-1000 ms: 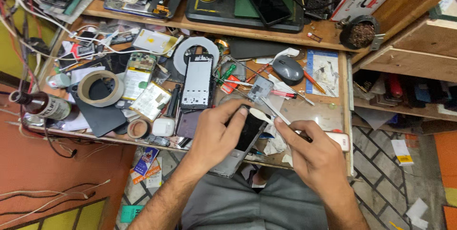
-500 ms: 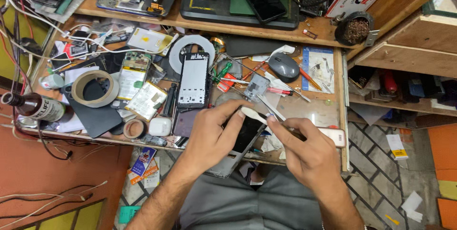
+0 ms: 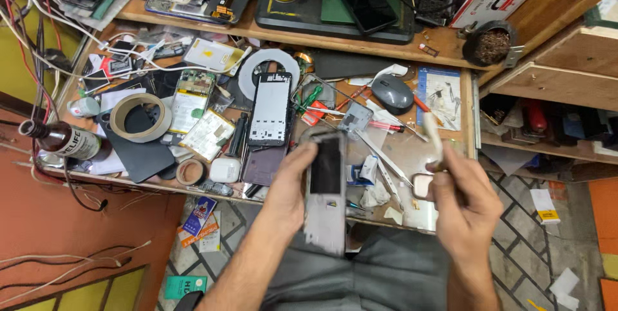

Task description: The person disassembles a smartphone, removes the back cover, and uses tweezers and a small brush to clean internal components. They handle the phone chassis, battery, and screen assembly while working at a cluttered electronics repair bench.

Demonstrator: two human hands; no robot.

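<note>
Phone panel (image 3: pixel 326 188): long, flat, grey, dark window in its upper half, motion-blurred. Held upright over the front edge of the worktop (image 3: pixel 412 147), above the person's lap.

Left hand (image 3: pixel 291 185): fingers closed round the panel's left edge, thumb tip at its upper left corner.

Right hand (image 3: pixel 465 203): to the right of the panel, apart from it; fingers curled into a closed grip on a thin white tool (image 3: pixel 434 136) whose blurred tip rises above the knuckles. What kind of tool it is cannot be told.

Just behind the panel, on the worktop: long tweezers (image 3: pixel 381 154) lying diagonally; small white scraps; a small square grey part (image 3: pixel 356 116).

Centre of worktop: phone frame (image 3: pixel 270 109), dark rim, pale inside, lying flat; beneath it a dark purple back cover (image 3: pixel 262 164). White ring (image 3: pixel 268 73) behind the frame.

Right of centre: grey computer mouse (image 3: pixel 392 94); blue-edged card (image 3: pixel 441 97) beside it.

Left: roll of tan tape (image 3: pixel 140 116) resting on a dark sheet; smaller tape roll (image 3: pixel 190 172) near the front edge; white earbud case (image 3: pixel 225 169); brown glass bottle (image 3: pixel 62 139) lying at the far left edge; tangled white cables.

Raised shelf behind: black mat (image 3: pixel 322 8) carrying a dark phone; round pot of brown tangled material (image 3: pixel 490 43) at the right end.
</note>
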